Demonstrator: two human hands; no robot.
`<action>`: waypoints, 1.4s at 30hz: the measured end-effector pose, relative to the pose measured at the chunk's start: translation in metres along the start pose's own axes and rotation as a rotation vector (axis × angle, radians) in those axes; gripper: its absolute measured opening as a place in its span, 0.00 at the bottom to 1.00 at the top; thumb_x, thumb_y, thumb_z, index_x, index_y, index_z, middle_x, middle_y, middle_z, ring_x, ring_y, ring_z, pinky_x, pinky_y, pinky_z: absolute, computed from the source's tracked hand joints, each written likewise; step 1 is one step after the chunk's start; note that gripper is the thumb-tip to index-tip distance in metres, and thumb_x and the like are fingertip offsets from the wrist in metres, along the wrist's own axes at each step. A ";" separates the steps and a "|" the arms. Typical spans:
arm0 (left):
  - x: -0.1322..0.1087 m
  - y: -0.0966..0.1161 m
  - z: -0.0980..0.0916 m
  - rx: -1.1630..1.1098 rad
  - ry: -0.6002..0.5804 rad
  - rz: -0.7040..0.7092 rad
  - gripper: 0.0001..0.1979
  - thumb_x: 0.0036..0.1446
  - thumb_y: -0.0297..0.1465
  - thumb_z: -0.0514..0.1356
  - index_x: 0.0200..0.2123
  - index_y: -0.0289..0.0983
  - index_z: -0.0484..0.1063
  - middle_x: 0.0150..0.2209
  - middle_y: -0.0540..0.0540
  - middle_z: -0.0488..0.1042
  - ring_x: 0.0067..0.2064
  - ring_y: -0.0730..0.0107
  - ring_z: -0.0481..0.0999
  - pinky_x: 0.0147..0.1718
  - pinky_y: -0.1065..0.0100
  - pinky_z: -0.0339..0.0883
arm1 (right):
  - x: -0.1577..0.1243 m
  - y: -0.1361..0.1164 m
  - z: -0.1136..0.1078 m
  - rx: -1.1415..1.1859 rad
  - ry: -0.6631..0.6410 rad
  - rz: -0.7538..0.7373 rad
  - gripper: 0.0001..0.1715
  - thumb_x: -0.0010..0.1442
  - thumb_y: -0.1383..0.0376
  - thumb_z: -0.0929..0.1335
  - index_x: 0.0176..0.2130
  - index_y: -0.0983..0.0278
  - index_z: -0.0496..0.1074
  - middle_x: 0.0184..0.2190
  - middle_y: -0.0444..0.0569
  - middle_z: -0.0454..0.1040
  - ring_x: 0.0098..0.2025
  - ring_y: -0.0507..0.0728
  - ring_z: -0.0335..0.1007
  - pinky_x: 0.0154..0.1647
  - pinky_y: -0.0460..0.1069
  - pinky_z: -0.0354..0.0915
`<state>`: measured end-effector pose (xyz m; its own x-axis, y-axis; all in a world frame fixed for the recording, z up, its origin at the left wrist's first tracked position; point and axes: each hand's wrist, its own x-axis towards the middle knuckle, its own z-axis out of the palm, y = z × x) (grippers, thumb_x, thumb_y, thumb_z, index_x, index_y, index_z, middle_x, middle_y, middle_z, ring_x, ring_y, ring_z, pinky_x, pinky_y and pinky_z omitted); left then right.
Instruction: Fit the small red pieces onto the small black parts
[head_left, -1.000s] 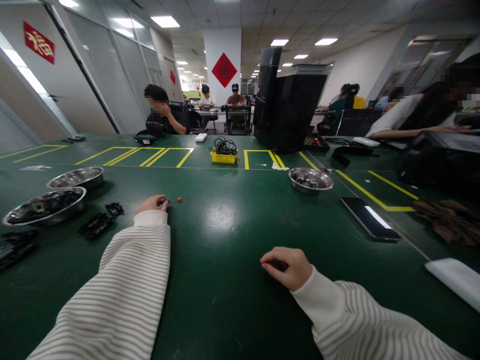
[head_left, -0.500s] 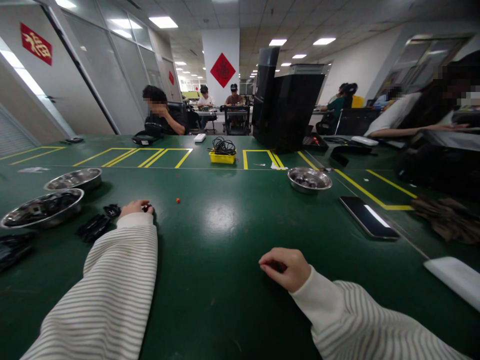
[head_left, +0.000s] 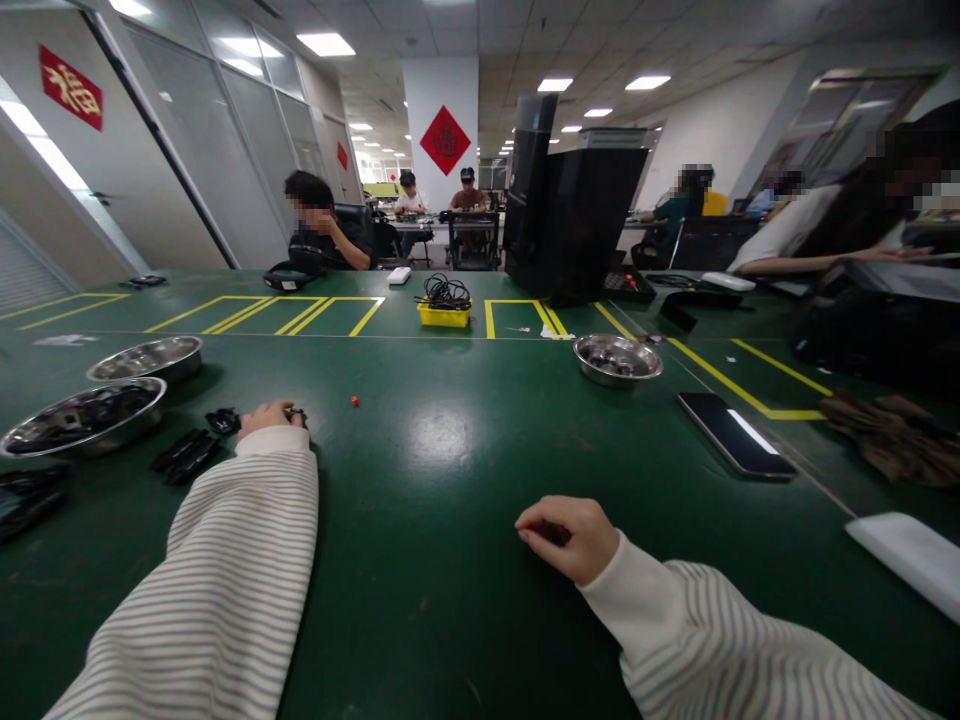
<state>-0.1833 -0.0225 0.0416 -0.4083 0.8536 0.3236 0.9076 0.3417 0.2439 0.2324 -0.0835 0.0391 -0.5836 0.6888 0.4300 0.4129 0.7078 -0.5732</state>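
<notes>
At the left, my left hand rests low over the table with its fingers bent round a small dark part. Only an edge of that part shows at the fingertips, so its kind is unclear. Just left of this hand lie small black pieces and a larger black bundle. A tiny orange piece sits on the table to the right of the hand. My right hand lies on the table at centre right, curled, thumb and fingertips together, with nothing visible in it.
Two steel bowls stand at the left, the nearer bowl full of black parts. Another steel bowl is at the right, near a phone. A yellow box of cables and a black computer case stand farther back. Several people sit around.
The small dark part shows slightly more beyond my left fingertips. My right hand stays in the same curled pose.
</notes>
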 end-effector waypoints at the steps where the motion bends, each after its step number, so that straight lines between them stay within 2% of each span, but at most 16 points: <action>1: 0.002 0.000 0.001 0.012 0.003 -0.010 0.15 0.51 0.34 0.49 0.39 0.31 0.66 0.36 0.40 0.68 0.41 0.57 0.63 0.37 0.60 0.59 | 0.000 0.000 0.000 -0.002 -0.003 0.002 0.06 0.51 0.67 0.65 0.28 0.66 0.72 0.20 0.46 0.72 0.20 0.49 0.64 0.18 0.42 0.60; 3: 0.006 0.000 0.003 0.047 0.019 -0.038 0.15 0.50 0.33 0.51 0.39 0.30 0.67 0.34 0.40 0.69 0.39 0.59 0.64 0.37 0.62 0.59 | 0.000 -0.001 0.000 -0.001 -0.008 0.004 0.06 0.51 0.68 0.65 0.28 0.66 0.72 0.20 0.46 0.72 0.20 0.49 0.64 0.19 0.42 0.60; 6: 0.011 0.005 0.005 0.040 0.035 -0.001 0.17 0.50 0.32 0.51 0.42 0.29 0.66 0.34 0.42 0.71 0.37 0.63 0.66 0.38 0.65 0.59 | 0.000 -0.001 0.000 -0.001 -0.006 0.008 0.06 0.51 0.68 0.65 0.28 0.66 0.72 0.20 0.47 0.72 0.20 0.49 0.64 0.19 0.42 0.60; 10: 0.006 0.028 0.007 -0.008 0.055 0.116 0.17 0.51 0.32 0.52 0.43 0.31 0.66 0.36 0.44 0.71 0.34 0.67 0.68 0.39 0.67 0.59 | 0.000 -0.001 0.001 0.004 0.005 0.021 0.06 0.51 0.68 0.65 0.28 0.66 0.72 0.20 0.46 0.72 0.19 0.49 0.64 0.19 0.42 0.61; 12: -0.008 0.050 0.008 -0.097 0.080 0.240 0.16 0.50 0.33 0.53 0.42 0.33 0.67 0.35 0.45 0.72 0.33 0.68 0.68 0.39 0.67 0.60 | 0.001 0.000 0.001 0.011 0.013 0.039 0.05 0.51 0.68 0.65 0.28 0.66 0.72 0.20 0.46 0.72 0.19 0.49 0.65 0.19 0.42 0.61; 15: -0.043 0.093 0.013 -0.340 0.092 0.449 0.13 0.50 0.32 0.53 0.39 0.35 0.68 0.31 0.46 0.72 0.31 0.69 0.67 0.35 0.67 0.63 | 0.001 0.001 0.002 0.025 0.018 0.071 0.05 0.50 0.68 0.66 0.28 0.65 0.72 0.20 0.46 0.72 0.19 0.49 0.64 0.18 0.42 0.61; 18: -0.086 0.134 0.020 -0.563 -0.010 0.582 0.13 0.48 0.29 0.54 0.39 0.36 0.67 0.29 0.47 0.72 0.29 0.70 0.67 0.29 0.69 0.63 | 0.001 0.002 0.003 0.026 0.016 0.105 0.05 0.49 0.69 0.66 0.27 0.65 0.73 0.20 0.45 0.73 0.19 0.49 0.64 0.18 0.42 0.60; 20: -0.110 0.153 0.025 -0.657 -0.087 0.693 0.13 0.47 0.27 0.55 0.39 0.37 0.67 0.28 0.48 0.73 0.29 0.71 0.67 0.28 0.69 0.63 | 0.001 0.003 0.003 0.008 0.018 0.124 0.06 0.49 0.70 0.65 0.27 0.65 0.73 0.21 0.45 0.73 0.19 0.49 0.64 0.18 0.42 0.60; 23: -0.132 0.166 0.030 -0.718 -0.196 0.876 0.14 0.44 0.25 0.57 0.38 0.36 0.67 0.26 0.49 0.72 0.29 0.70 0.67 0.30 0.68 0.62 | 0.002 0.003 0.003 -0.021 0.022 0.140 0.06 0.48 0.70 0.65 0.27 0.66 0.73 0.21 0.45 0.73 0.19 0.49 0.65 0.18 0.42 0.59; 27: -0.136 0.168 0.031 -0.697 -0.278 1.004 0.11 0.43 0.26 0.57 0.34 0.37 0.69 0.26 0.49 0.71 0.30 0.70 0.67 0.32 0.67 0.61 | 0.003 0.003 0.003 -0.035 0.020 0.146 0.07 0.48 0.70 0.65 0.27 0.65 0.73 0.20 0.45 0.72 0.19 0.49 0.65 0.19 0.42 0.59; 32: -0.137 0.168 0.029 -0.699 -0.299 1.003 0.11 0.43 0.27 0.58 0.35 0.36 0.69 0.26 0.48 0.71 0.31 0.69 0.66 0.33 0.67 0.61 | 0.003 0.002 0.004 -0.035 0.004 0.158 0.06 0.48 0.70 0.65 0.27 0.65 0.73 0.21 0.45 0.72 0.19 0.49 0.65 0.19 0.42 0.58; 36: -0.125 0.164 0.026 -0.646 -0.244 0.936 0.16 0.43 0.36 0.60 0.37 0.35 0.69 0.31 0.46 0.71 0.34 0.66 0.66 0.36 0.65 0.61 | 0.003 0.003 0.003 -0.040 -0.019 0.171 0.07 0.49 0.69 0.65 0.27 0.65 0.73 0.21 0.45 0.72 0.20 0.49 0.65 0.19 0.42 0.58; 39: -0.094 0.149 0.028 -0.474 -0.075 0.788 0.16 0.46 0.38 0.57 0.38 0.35 0.70 0.36 0.42 0.70 0.39 0.62 0.65 0.41 0.61 0.60 | 0.003 0.002 0.001 -0.028 -0.046 0.183 0.07 0.50 0.69 0.65 0.28 0.66 0.73 0.22 0.46 0.73 0.20 0.49 0.65 0.19 0.42 0.60; 42: -0.052 0.120 0.032 -0.202 0.101 0.487 0.18 0.46 0.35 0.57 0.42 0.39 0.69 0.48 0.42 0.64 0.49 0.53 0.59 0.46 0.55 0.55 | 0.004 0.002 0.000 -0.015 -0.061 0.195 0.07 0.51 0.69 0.64 0.28 0.67 0.73 0.23 0.47 0.74 0.21 0.50 0.66 0.20 0.43 0.61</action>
<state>-0.0497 -0.0133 0.0244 0.0392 0.8488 0.5272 0.9616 -0.1755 0.2111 0.2309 -0.0798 0.0398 -0.5324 0.8027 0.2689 0.5323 0.5644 -0.6309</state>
